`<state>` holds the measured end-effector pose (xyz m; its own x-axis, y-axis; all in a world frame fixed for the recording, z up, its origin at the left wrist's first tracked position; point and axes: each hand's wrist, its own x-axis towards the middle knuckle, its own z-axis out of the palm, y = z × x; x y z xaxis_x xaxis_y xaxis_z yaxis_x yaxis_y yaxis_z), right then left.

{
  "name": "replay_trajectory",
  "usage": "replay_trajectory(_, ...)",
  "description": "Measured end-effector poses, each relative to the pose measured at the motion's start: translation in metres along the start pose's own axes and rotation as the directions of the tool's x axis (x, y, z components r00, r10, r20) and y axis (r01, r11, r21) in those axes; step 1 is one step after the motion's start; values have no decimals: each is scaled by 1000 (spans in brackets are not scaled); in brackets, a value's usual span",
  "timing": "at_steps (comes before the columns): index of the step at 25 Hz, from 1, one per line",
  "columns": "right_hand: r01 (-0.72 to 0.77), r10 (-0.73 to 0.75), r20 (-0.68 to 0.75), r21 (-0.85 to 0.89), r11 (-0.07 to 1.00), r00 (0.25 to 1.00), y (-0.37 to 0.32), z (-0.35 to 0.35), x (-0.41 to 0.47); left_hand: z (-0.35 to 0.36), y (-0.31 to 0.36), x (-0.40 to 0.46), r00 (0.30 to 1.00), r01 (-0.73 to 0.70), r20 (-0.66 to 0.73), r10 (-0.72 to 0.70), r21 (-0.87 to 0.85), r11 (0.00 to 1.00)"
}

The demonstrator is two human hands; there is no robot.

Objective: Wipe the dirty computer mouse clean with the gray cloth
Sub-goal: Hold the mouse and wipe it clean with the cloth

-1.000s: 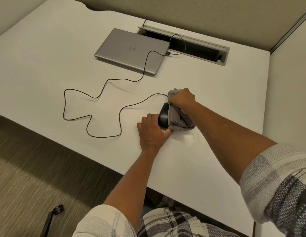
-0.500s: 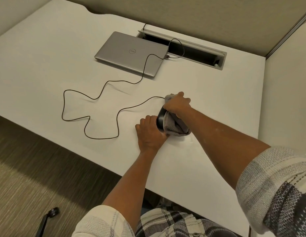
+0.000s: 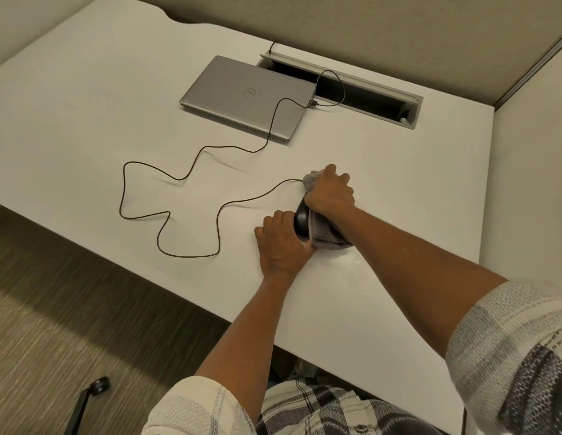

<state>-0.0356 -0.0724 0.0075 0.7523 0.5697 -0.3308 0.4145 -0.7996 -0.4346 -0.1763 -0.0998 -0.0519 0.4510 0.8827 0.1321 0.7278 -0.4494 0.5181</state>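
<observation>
The black computer mouse (image 3: 301, 221) lies on the white desk (image 3: 85, 120), only its left side showing. My left hand (image 3: 282, 243) grips the mouse's near end and holds it down. The gray cloth (image 3: 326, 235) is draped over the mouse's right side and top. My right hand (image 3: 331, 193) is closed on the cloth and presses it onto the mouse's far end. The mouse's thin black cable (image 3: 191, 215) snakes leftward across the desk and up to the laptop.
A closed silver laptop (image 3: 248, 95) lies at the back of the desk, beside an open cable slot (image 3: 351, 89). A partition wall stands on the right. A chair base caster (image 3: 99, 384) shows on the carpet at lower left.
My right hand has slid the cloth back and forth over the mouse's far end. The left hand and the mouse stay in place.
</observation>
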Motion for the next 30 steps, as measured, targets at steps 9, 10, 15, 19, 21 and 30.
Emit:
replay_trajectory(9, 117, -133, 51, 236, 965, 990, 42, -6, -32, 0, -1, 0, 1000, -27, 2, 27, 35, 999)
replay_trajectory(10, 145, -157, 33, 240, 960, 987, 46, -3, -37, -1, 0, 0, 1000, -26, 0, 26, 35, 999)
replay_trajectory(15, 120, -104, -65, 334, 935, 992, 48, 1, -33, -1, -2, 0, 1000, -22, 13, 21, 32, 999)
replay_trajectory(19, 45, -25, -70, 310, 950, 997, 42, -6, -17, -1, -1, -1, 1000, -26, 13, 25, 53, 998)
replay_trajectory(21, 60, -47, -55, 283, 957, 997, 44, -6, -20, -1, 0, -1, 1000, -25, 16, 25, 49, 998)
replay_trajectory(30, 21, -18, -16, 264, 964, 1000, 38, -2, -22, -3, -1, -1, 999, -24, 36, 23, 25, 999)
